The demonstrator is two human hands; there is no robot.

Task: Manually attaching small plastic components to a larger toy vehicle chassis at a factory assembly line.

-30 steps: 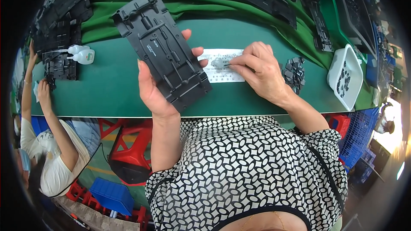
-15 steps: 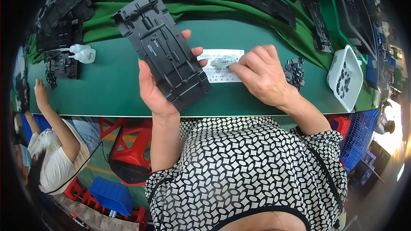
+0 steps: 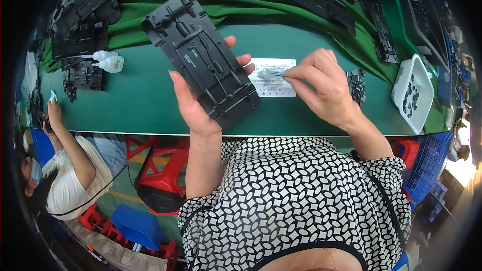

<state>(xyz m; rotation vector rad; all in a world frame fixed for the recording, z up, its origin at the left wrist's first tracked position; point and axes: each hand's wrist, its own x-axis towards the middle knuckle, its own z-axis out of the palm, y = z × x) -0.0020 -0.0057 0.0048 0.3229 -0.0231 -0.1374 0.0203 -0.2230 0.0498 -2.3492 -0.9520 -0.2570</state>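
My left hand (image 3: 195, 109) grips a long black molded plastic chassis plate (image 3: 201, 62) from below, its thumb along the near left edge and fingertips showing past the right edge. The plate is tilted, its ribbed and molded face up. My right hand (image 3: 324, 88) is closed in a pinch over a white printed paper sheet (image 3: 277, 90) on the table. A thin dark tip shows at the pinched fingers, too small to name. A greyish, shiny smear covers the middle of the sheet. Beside my right wrist lies a pile of small black plastic pieces (image 3: 356, 86).
A white tray (image 3: 428, 95) with small black pieces stands at the right. White squeeze bottles (image 3: 111, 63) stand at the left, near more black plates (image 3: 80, 40). Several plates lie on the green cloth (image 3: 165, 7) behind. A co-worker's arm (image 3: 75, 143) reaches the table at far left.
The whole view has shifted slightly. My right fingers have straightened over the sheet, and the thin tip shows more clearly. The left hand keeps its hold on the plate.
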